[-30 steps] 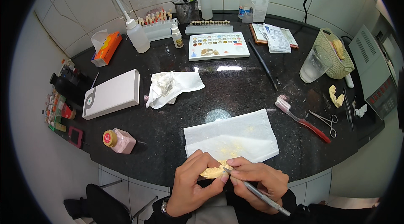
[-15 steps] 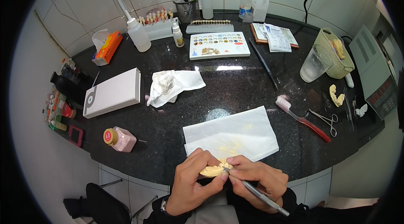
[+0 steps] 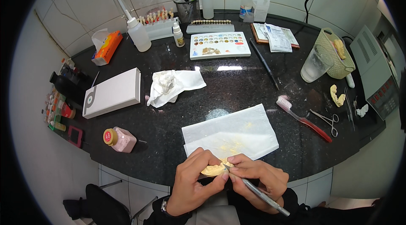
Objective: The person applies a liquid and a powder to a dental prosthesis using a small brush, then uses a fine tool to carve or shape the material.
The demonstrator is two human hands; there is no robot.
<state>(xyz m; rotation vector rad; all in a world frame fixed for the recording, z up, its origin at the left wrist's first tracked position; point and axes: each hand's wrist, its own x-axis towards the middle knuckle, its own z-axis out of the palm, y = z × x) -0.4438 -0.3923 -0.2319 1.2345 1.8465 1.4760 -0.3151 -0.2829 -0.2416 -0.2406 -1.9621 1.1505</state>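
My left hand (image 3: 196, 181) is closed on a yellow plaster dental cast (image 3: 212, 170) at the table's near edge. In my right hand (image 3: 261, 179) is a silver metal-handled craft knife (image 3: 261, 196), gripped like a pen. Its pointed tip meets the cast between my two hands, and the right fingers rest against the cast too. Just beyond the hands lies a folded white paper towel (image 3: 237, 130) with yellow dust scattered on it. My fingers hide part of the cast.
To the right are a red toothbrush (image 3: 308, 121), scissor-like forceps (image 3: 326, 122), another dental cast (image 3: 337, 96) and a glass (image 3: 316, 64). A pink-filled jar (image 3: 122, 139), a white box (image 3: 113, 93) and crumpled tissue (image 3: 164, 84) sit left. Behind stands a paint palette (image 3: 220, 46).
The paper towel has shifted slightly toward the upper left relative to my hands. Both hands keep nearly the same hold, with the blade still at the cast.
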